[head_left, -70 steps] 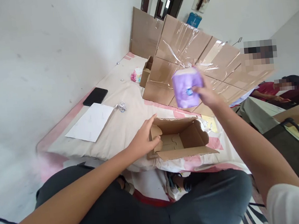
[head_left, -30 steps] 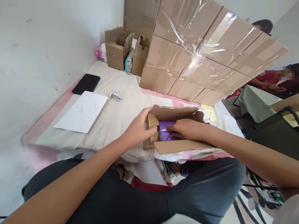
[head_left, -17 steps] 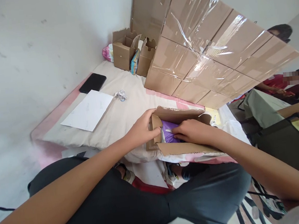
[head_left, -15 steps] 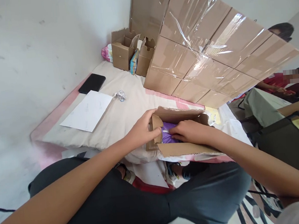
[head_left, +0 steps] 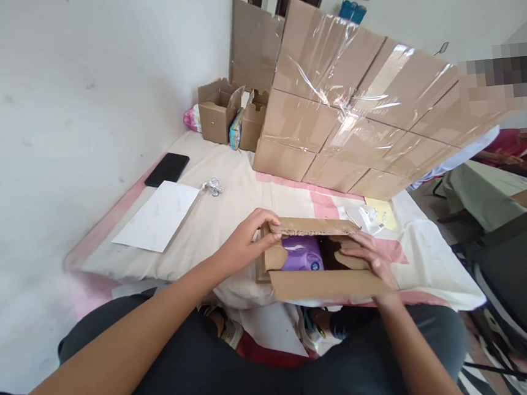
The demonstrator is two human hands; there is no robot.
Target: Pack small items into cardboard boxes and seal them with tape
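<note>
An open cardboard box (head_left: pixel 331 284) lies near the front edge of the cloth-covered surface, with a purple plastic-wrapped pack (head_left: pixel 302 254) inside its left part. My left hand (head_left: pixel 255 235) grips the box's left end, thumb and fingers pinching the corner of the raised far flap (head_left: pixel 314 225). At the other end, my right hand (head_left: pixel 372 255) rests against the small right end flap (head_left: pixel 349 257), its fingers stretched out over it. The near long flap stands folded outward toward me.
A film-wrapped stack of cartons (head_left: pixel 330 112) rises behind the box. Further left are two open boxes (head_left: pixel 214 120), a black tablet-like slab (head_left: pixel 167 169), a white paper sheet (head_left: pixel 159 216) and a small wire bundle (head_left: pixel 213 186). A dark chair (head_left: pixel 523 273) stands right; people sit beyond.
My right hand has come out from the purple pack to the right end flap. The far flap now leans inward over the box. My left hand stays at the left end. The view has shifted upward.
</note>
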